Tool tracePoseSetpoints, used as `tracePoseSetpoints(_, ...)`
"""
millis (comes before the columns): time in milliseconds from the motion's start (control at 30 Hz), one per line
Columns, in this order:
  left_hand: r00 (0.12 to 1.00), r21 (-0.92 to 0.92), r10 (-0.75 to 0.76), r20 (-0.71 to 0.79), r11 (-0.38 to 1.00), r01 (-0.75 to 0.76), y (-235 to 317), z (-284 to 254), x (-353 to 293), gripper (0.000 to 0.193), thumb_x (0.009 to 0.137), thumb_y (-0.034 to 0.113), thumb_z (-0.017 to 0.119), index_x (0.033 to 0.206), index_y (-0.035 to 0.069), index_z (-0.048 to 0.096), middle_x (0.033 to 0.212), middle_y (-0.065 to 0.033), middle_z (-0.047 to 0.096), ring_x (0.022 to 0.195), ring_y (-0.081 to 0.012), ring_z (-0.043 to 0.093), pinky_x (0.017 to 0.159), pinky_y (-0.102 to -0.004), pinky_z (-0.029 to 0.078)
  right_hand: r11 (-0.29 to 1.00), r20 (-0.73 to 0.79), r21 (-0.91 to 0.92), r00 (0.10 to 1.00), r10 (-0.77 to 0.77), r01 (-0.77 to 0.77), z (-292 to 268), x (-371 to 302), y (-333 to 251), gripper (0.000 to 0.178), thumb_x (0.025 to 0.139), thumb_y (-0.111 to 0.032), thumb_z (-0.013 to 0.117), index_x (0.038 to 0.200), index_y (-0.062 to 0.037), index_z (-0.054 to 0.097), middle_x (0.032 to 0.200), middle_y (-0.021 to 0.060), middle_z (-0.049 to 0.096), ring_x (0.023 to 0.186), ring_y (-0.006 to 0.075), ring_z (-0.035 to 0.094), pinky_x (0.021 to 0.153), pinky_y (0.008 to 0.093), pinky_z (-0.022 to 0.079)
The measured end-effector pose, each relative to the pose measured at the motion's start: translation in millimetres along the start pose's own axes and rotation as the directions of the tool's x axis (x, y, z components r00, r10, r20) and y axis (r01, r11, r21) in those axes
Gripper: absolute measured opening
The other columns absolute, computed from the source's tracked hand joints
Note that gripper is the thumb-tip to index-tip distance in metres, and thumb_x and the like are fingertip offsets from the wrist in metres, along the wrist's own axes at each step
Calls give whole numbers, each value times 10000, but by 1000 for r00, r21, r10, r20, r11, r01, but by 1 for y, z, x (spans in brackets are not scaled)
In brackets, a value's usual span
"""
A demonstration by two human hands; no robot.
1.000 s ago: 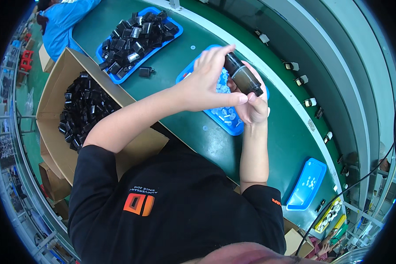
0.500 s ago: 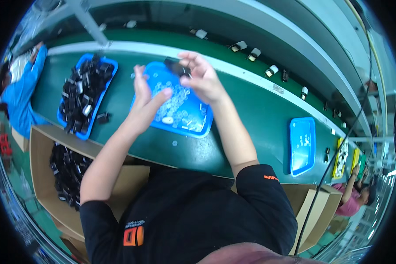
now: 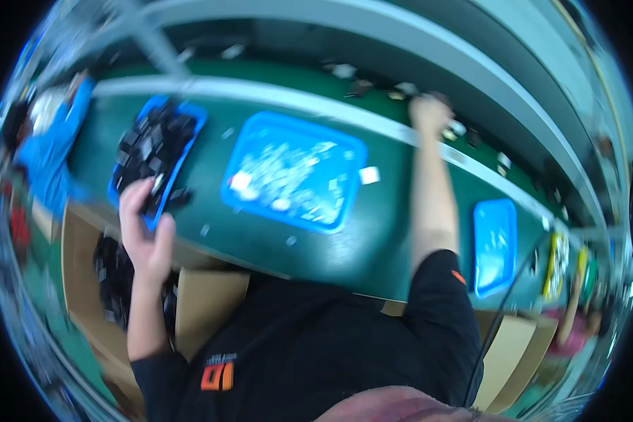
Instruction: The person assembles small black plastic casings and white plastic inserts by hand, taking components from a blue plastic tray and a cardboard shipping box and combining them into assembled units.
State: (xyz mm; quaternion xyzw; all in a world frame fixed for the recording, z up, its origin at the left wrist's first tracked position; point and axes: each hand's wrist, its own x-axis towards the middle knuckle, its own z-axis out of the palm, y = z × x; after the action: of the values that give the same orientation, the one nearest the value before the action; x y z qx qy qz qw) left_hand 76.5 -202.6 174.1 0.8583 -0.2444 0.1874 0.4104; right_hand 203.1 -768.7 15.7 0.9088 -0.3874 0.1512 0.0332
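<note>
My left hand point(image 3: 145, 235) is open, thumb apart from the fingers. Its fingertips reach the near edge of a blue tray point(image 3: 167, 188) heaped with small black parts point(image 3: 151, 144). My right arm stretches far forward, and my right hand point(image 3: 431, 116) is over the green strip behind the white rail. Motion blurs it, but a small black part point(image 3: 439, 98) shows at its fingertips. Between my arms lies a larger blue tray point(image 3: 337, 219) with many small clear and white pieces, too smeared to name. A small white square piece point(image 3: 370, 175) lies by its right edge.
Several small white and dark parts sit along the green strip point(image 3: 485, 151) beyond the white rail point(image 3: 281, 91). A narrow blue tray point(image 3: 494, 246) stands at right. Below the bench edge is a cardboard box point(image 3: 81, 281) with black parts. Co-workers sit at far left and far right.
My right hand has carried the black part away from the middle tray, right and forward to the green strip. My left hand has moved left and back to the tray of black parts.
</note>
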Motion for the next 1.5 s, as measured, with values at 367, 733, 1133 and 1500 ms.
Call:
tracePoseSetpoints(367, 769, 290, -373, -520, 769, 569, -236, -98, -136, 216, 855, 107, 602, 1049, 42, 672, 947, -120, 671, 913, -235, 643, 827, -340, 501, 456, 178, 863, 975, 131, -219, 51, 78, 111, 494, 781, -200, 748, 1177, 38, 571, 1118, 180, 613, 958, 256, 591, 764, 392, 486)
tracePoseSetpoints(733, 764, 752, -641, -66, 471, 461, -271, -55, -167, 589, 735, 173, 745, 1289, 179, 548, 1249, -99, 522, 1192, -311, 509, 961, -462, 456, -899, 280, 157, 892, -356, -408, -70, -85, 52, 278, 847, 59, 572, 1117, 64, 509, 1023, 157, 478, 899, 253, 502, 800, 354, 473)
tracePoseSetpoints(1133, 796, 739, -591, 132, 593, 318, -264, -52, -173, 451, 802, 188, 708, 1220, 95, 567, 1164, -132, 620, 1151, -324, 565, 963, -424, 473, -748, 192, 382, 839, -509, -542, -102, -131, -26, 259, 937, -48, 604, 1160, 58, 527, 1054, 169, 585, 830, 168, 525, 703, 270, 458)
tracePoseSetpoints(1500, 707, 756, -677, 205, 568, 324, -264, -62, -183, 366, 836, 135, 660, 1181, 33, 597, 1096, -162, 591, 1048, -347, 598, 917, -438, 491, -748, 80, 402, 834, -546, -528, -128, -151, -56, 247, 929, -41, 602, 1171, -9, 566, 1088, 152, 583, 854, 236, 551, 768, 327, 497)
